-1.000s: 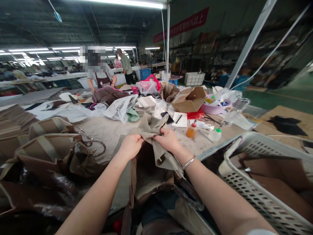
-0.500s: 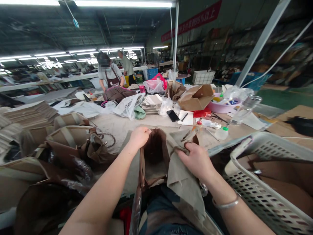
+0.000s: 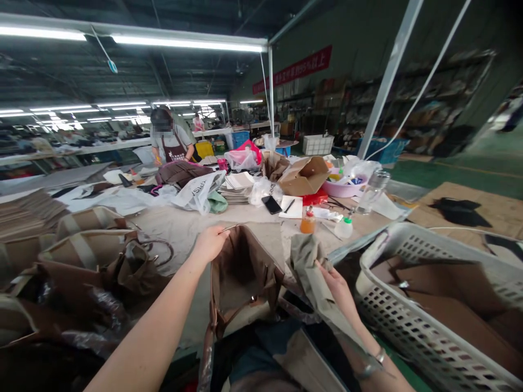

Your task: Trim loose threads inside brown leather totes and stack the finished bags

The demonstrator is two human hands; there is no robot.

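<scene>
In front of my body stands a brown bag (image 3: 243,272), its mouth spread wide and its inside showing. My left hand (image 3: 209,243) is closed on the bag's upper left rim. To the right of the bag, my right hand (image 3: 333,280) pinches a limp piece of grey-green cloth (image 3: 304,258), which hangs down over my forearm. Part of that hand's fingers is hidden behind the cloth. Just beyond it, a small jar of orange liquid (image 3: 308,224) and a green-capped bottle (image 3: 346,227) stand on the table.
Several brown bags (image 3: 87,247) crowd the left side. At the right, a white plastic basket (image 3: 425,326) holds brown pieces. A phone (image 3: 272,204), a cardboard box (image 3: 304,177) and a clear bottle (image 3: 373,190) lie or stand farther back. Across the table a co-worker (image 3: 171,139) bends over dark material.
My right hand has drawn the cloth away from the bag to the right, uncovering the bag's right side and the orange jar. My left hand still holds the rim; the view has shifted.
</scene>
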